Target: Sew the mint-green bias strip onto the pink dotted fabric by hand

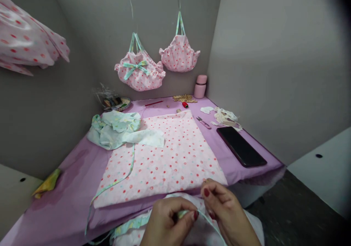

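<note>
My left hand (171,218) is closed in a pinch on a narrow mint-green fabric strip (210,224), which runs from its fingertips down to the right. Close beside it, my right hand (226,209) is also pinched, thumb against fingers; whatever sits between those tips is too small to make out. Below both hands lies white-and-pink dotted cloth (201,235) with a mint ruffled edge (131,224), partly hidden by the hands. Just beyond them, a flat pink dotted fabric (175,162) is spread on the table.
Crumpled mint fabric (115,129) and a thin cord (133,162) lie on the pink cloth. To the right are a black phone (241,146), thread snips (203,122) and lace (226,116). A red thread spool (185,105) and pink flask (200,87) stand behind on the purple tablecloth (74,187).
</note>
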### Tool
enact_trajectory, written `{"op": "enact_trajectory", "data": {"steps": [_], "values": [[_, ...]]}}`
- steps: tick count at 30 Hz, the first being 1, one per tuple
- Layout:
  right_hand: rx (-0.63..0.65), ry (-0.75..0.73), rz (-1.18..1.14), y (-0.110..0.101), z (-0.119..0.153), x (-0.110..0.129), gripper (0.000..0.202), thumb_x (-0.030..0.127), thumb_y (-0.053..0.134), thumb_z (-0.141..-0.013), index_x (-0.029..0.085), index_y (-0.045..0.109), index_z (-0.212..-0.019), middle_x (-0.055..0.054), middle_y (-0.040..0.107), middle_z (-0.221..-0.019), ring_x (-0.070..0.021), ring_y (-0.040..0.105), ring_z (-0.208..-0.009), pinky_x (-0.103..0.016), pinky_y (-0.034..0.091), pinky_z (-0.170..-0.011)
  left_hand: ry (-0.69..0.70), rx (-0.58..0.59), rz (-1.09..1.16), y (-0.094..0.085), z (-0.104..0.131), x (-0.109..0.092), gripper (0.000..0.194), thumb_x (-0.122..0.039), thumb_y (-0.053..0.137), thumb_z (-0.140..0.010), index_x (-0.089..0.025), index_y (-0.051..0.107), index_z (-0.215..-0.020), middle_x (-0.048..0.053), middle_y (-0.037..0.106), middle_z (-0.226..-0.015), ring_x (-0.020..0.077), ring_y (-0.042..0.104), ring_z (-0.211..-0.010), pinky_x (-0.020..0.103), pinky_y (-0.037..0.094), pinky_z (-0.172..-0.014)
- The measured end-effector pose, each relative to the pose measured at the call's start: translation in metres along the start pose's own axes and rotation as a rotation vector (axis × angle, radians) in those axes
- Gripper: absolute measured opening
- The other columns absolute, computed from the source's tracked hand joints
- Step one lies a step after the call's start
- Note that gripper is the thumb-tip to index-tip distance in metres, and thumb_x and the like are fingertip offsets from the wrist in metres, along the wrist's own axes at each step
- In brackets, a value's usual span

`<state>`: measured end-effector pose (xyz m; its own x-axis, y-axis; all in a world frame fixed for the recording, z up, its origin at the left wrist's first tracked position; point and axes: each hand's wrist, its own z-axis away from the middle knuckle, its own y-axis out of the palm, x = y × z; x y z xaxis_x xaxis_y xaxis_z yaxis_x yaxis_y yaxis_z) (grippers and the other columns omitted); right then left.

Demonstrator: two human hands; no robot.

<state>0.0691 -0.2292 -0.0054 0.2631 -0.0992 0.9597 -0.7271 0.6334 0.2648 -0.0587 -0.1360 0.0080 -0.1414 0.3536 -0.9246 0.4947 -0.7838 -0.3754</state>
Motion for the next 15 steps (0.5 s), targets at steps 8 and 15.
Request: {"op": "enact_trajectory", "data": {"steps": [8,15], "values": [[-0.100,0.288,-0.641,-0.051,-0.017,0.012,0.018,0.017,0.072,-0.066,0.017,0.055,-0.074,0.012,0.030,-0.052,-0.0006,0.016,-0.033,-0.010,0.025,-0.029,-0.408,0.031,0.763,-0.006,-0.001,0.003,0.031,-0.044,0.076,-0.061,-0.014,0.066,-0.066,-0.008,0.040,-0.042,0.0028,0.025,-0.036,0.015,0.021,-0.035],[-0.597,-0.084,-0.219,-0.123,-0.024,0.003,0.029,0.026,0.055,-0.080,0.026,0.039,-0.055,0.006,0.038,-0.053,-0.0095,0.038,-0.038,-0.023,0.037,-0.034,-0.326,-0.189,1.224,-0.029,0.006,-0.006,0.022,-0.030,0.080,-0.059,-0.017,0.063,-0.063,-0.011,0.030,-0.042,0.0001,0.018,-0.036,0.013,0.020,-0.038]]}}
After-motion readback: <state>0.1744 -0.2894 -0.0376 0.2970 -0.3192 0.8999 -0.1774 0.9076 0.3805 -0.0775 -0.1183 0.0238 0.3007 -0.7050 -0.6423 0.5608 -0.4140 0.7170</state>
